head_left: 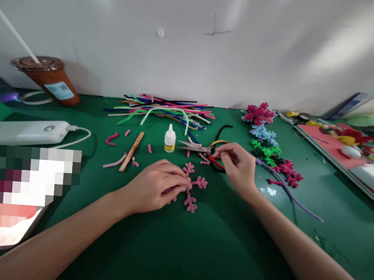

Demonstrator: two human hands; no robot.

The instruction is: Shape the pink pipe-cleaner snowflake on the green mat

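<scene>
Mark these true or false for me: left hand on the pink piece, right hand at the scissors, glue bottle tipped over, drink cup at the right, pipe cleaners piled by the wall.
1. The left hand rests on the pink fuzzy pipe-cleaner snowflake. True.
2. The right hand touches the red-handled metal scissors. True.
3. The small white glue bottle lies tipped over. False: it stands upright.
4. The brown plastic drink cup stands at the right. False: far left.
5. The loose coloured pipe cleaners lie near the wall. True.
</scene>
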